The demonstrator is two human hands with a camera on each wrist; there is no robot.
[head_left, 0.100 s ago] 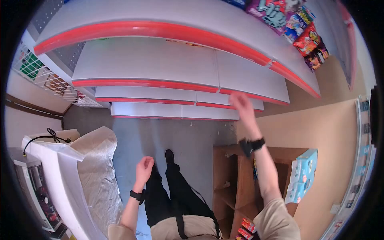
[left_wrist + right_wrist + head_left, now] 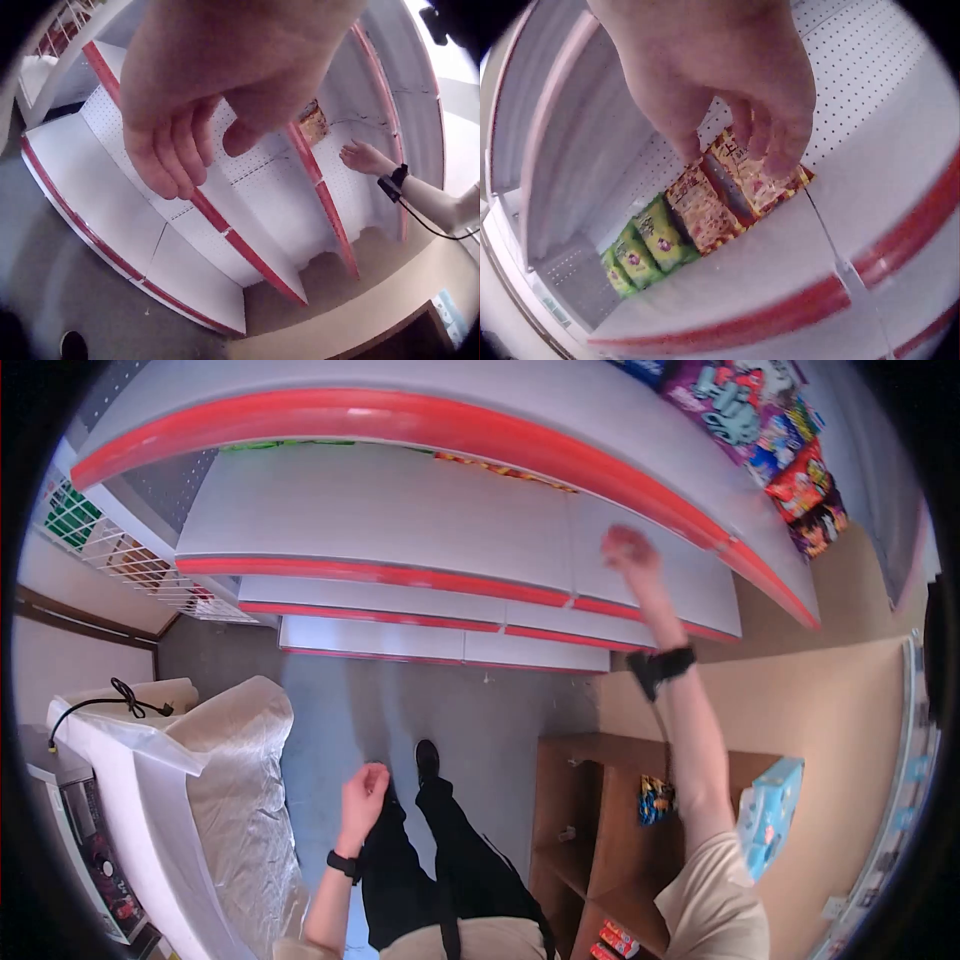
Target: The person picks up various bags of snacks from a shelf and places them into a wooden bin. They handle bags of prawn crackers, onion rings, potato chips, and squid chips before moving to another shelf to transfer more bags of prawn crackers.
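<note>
Soft, even light; fisheye curvature, black corners, and a blurred right hand [image 2: 632,552].

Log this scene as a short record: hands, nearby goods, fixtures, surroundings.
Left hand: lowered, fingers loosely curled, holding nothing
Right hand: raised at the shelving, fingers loosely bent, no item visibly gripped
Nearest goods: two red-and-yellow bags, beside three visible green bags
Fixture: white shelves with red front edges
Higher shelf: several bags, including a purple bag
Lower right: brown cabinet
Lower left: black cord
</note>
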